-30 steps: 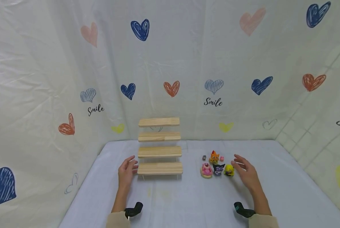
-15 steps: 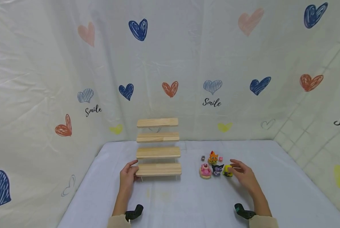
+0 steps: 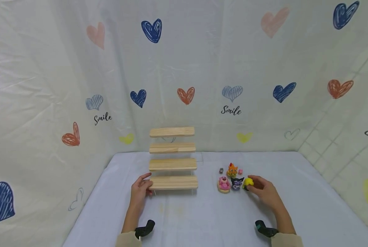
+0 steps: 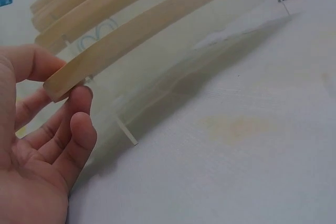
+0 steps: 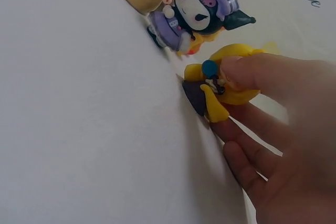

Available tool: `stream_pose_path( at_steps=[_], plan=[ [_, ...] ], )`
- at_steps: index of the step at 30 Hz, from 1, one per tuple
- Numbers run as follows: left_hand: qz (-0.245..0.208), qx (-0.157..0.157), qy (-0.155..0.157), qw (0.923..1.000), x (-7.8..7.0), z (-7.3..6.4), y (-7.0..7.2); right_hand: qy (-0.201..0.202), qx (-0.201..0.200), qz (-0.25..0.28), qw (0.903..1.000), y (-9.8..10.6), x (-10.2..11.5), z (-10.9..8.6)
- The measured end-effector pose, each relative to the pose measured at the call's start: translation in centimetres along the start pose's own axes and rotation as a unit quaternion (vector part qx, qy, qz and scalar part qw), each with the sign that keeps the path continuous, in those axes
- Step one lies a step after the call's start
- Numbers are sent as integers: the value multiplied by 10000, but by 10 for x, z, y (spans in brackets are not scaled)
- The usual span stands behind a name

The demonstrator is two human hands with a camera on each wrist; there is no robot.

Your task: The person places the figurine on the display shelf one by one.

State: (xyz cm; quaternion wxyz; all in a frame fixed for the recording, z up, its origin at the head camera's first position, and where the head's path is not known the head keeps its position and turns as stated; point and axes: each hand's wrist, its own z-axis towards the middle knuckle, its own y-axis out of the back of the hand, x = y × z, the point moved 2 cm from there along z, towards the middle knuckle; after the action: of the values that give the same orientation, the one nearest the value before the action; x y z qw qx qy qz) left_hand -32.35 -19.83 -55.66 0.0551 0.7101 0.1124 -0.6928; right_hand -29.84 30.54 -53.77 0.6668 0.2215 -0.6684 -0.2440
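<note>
A tiered wooden display rack (image 3: 173, 183) stands on the left part of the table. My left hand (image 3: 139, 190) grips the left end of its lowest plank (image 4: 110, 59), thumb on top and fingertips underneath. On the right, my right hand (image 3: 266, 192) pinches a small yellow figurine (image 3: 248, 182) with a dark base. The right wrist view shows the thumb on the upper side of the yellow figurine (image 5: 211, 90) and fingers below it. Beside it stands a black-and-purple figurine (image 3: 237, 184). A pink bear figurine (image 3: 223, 185) is left of that, and an orange figurine (image 3: 232, 170) behind.
Two tiny figures, one grey (image 3: 221, 170) and one pink (image 3: 240, 172), flank the orange one. A white cloth covers the table (image 3: 214, 219). White curtain (image 3: 208, 68) printed with hearts hangs behind and at the sides.
My left hand has come in to the lowest plank and taken hold of its end. My right hand has moved left and now pinches the yellow figurine, which looks slightly tilted.
</note>
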Motion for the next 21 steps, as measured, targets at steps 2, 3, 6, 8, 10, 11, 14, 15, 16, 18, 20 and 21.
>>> stream_pose_path(
  at_steps=[2,3,6,8,10,11,14,15,16,18,20,21],
  plan=[
    [-60,28,14,10000,0,0,-1,70,-67,-28,9999,0,-1,1],
    [-74,40,7,10000,0,0,-1,87,-92,-38,9999,0,-1,1],
    [-128,76,-21,9999,-1,0,-1,83,-151,-78,9998,0,-3,2],
    [-164,97,-27,9998,-1,1,0,75,-166,-93,9998,-1,-4,2],
    [-222,114,-9,9997,-1,1,0,53,-201,-94,9997,-1,-4,3],
    [-240,124,4,9996,-2,1,1,41,-220,-90,9997,-1,-4,2],
    [-243,153,32,9996,-2,0,1,9,-261,-95,9996,-1,-4,2],
    [-237,150,32,9996,-3,0,1,-13,-275,-98,9996,-1,-3,2],
    [-209,158,35,9997,-2,-1,1,-33,-287,-103,9995,0,-3,2],
    [-167,155,22,9997,-3,-1,1,-64,-300,-102,9995,1,-2,1],
    [-134,149,11,9998,-3,-2,2,-85,-314,-97,9994,2,0,0],
    [-139,141,5,9998,-2,-1,2,-90,-332,-108,9993,3,0,0]
  ],
)
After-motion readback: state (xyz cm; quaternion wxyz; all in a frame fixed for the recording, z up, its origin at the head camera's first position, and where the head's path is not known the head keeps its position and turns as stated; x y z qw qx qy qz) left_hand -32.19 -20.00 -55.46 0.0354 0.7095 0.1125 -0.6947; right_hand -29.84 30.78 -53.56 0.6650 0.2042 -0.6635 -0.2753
